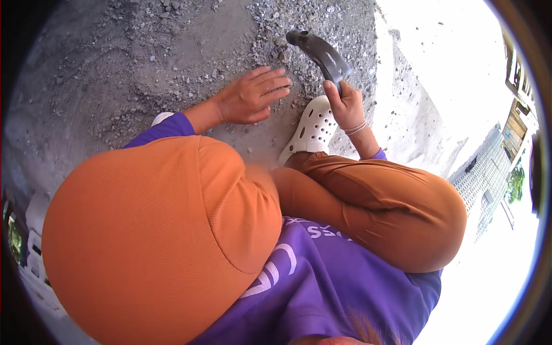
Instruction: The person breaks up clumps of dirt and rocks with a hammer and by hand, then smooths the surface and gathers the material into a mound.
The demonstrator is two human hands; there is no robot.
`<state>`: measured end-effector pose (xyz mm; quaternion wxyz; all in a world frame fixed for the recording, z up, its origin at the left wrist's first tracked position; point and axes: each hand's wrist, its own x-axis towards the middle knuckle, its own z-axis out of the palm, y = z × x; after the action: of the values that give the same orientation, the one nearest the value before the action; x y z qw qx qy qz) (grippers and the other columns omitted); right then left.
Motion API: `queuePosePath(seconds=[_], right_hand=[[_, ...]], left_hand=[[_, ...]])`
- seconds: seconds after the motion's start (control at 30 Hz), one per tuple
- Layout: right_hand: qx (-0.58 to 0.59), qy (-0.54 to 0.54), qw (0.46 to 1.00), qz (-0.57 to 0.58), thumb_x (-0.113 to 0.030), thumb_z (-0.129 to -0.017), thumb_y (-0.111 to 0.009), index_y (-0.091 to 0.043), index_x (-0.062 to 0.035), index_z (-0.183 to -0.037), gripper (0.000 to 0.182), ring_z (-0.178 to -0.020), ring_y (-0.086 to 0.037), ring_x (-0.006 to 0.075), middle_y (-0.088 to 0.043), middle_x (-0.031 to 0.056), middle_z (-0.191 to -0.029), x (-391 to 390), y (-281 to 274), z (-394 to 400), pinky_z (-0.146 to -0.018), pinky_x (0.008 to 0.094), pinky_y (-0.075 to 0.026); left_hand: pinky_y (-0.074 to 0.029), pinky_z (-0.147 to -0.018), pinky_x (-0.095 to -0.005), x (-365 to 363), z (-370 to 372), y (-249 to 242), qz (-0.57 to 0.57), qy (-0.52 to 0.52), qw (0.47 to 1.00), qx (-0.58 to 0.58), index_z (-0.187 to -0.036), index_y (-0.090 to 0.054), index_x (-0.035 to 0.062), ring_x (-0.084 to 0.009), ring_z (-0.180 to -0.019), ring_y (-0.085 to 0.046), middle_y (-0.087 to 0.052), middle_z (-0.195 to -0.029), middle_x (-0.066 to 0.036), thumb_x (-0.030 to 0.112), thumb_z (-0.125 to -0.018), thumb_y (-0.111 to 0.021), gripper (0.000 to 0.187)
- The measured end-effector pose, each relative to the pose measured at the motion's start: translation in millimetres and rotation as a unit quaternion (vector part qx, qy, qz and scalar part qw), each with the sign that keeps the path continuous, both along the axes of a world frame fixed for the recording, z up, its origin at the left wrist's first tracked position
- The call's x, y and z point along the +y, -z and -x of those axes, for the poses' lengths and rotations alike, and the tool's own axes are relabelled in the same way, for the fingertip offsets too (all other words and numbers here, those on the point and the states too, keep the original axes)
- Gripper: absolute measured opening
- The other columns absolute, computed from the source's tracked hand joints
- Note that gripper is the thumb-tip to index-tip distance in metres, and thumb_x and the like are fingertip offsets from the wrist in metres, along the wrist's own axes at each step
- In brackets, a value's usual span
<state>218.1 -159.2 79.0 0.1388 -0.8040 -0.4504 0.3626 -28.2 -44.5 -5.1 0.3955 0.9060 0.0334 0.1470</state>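
Gripped in my right hand (pixel 348 108) is a dark hammer (pixel 325 54), its head raised toward the top of the view, over grey gravel (pixel 276 29). My left hand (pixel 253 96) is held over the gravelly ground, palm down, fingers apart and pointing toward the hammer, with nothing in it. The two hands do not touch. A white perforated clog (pixel 313 126) is on my foot between and below the hands. The lower end of the hammer's handle is hidden inside my right hand.
My bent knees in orange trousers (pixel 397 201) fill the middle. Loose stones and dusty ground (pixel 201 34) spread across the top left. Brightly sunlit ground (pixel 443 63) lies at the right, with a block wall (pixel 486 172) beyond it.
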Motion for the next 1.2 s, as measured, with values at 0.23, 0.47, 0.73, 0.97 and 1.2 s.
queuePosePath(seconds=[0.23, 0.47, 0.73, 0.97, 1.2], right_hand=[[0.104, 0.108, 0.987, -0.061, -0.036, -0.102, -0.050, -0.052, -0.0034, -0.068, 0.047, -0.052, -0.038, 0.0046, -0.047, -0.0023, -0.057, -6, -1, -8, -0.046, 0.0240, -0.031], [0.087, 0.056, 0.987, -0.121, -0.034, -0.103, -0.048, -0.050, -0.0051, -0.069, 0.046, -0.049, -0.038, 0.0041, -0.045, -0.0026, -0.057, 12, -22, -22, -0.045, 0.0221, -0.028], [0.104, 0.028, 0.970, -0.217, -0.038, -0.102, -0.048, -0.057, -0.0022, -0.080, 0.043, -0.050, -0.040, 0.0055, -0.048, -0.0008, -0.058, 10, -27, 1, -0.047, 0.0232, -0.031], [0.074, 0.096, 0.991, -0.064, -0.036, -0.102, -0.051, -0.054, -0.0027, -0.068, 0.047, -0.051, -0.039, 0.0052, -0.047, -0.0018, -0.057, 6, 11, -9, -0.046, 0.0248, -0.031], [0.213, 0.081, 0.945, -0.234, -0.048, -0.103, -0.039, -0.053, -0.0021, -0.082, 0.053, -0.047, -0.037, 0.0049, -0.045, -0.0003, -0.058, 26, -45, 6, -0.044, 0.0220, -0.027]], left_hand=[[-0.024, -0.118, -0.0469, 19, -13, 5, -0.024, -0.018, 0.999, 0.038, -0.145, -0.039, 0.0092, -0.0267, -0.144, -0.029, -0.033, -0.154, -0.008, 0.017, -0.077, -0.067, 0.074], [-0.022, -0.118, -0.0468, 56, -34, -3, -0.100, -0.081, 0.992, 0.010, -0.142, -0.044, 0.0095, -0.0248, -0.143, -0.031, -0.037, -0.153, -0.006, 0.018, -0.080, -0.063, 0.065], [-0.029, -0.114, -0.0445, 49, -6, 3, -0.118, -0.099, 0.988, -0.004, -0.130, -0.056, 0.0088, -0.0238, -0.138, -0.039, -0.049, -0.142, -0.006, 0.019, -0.081, -0.061, 0.050], [-0.032, -0.112, -0.0461, 54, -8, -1, -0.075, -0.129, 0.989, -0.009, -0.134, -0.051, 0.0060, -0.0284, -0.136, -0.042, -0.047, -0.143, -0.010, 0.018, -0.083, -0.058, 0.053], [-0.034, -0.111, -0.0473, 53, -7, 5, -0.058, -0.129, 0.990, -0.021, -0.136, -0.049, 0.0045, -0.0308, -0.135, -0.043, -0.046, -0.145, -0.012, 0.016, -0.081, -0.061, 0.057]])
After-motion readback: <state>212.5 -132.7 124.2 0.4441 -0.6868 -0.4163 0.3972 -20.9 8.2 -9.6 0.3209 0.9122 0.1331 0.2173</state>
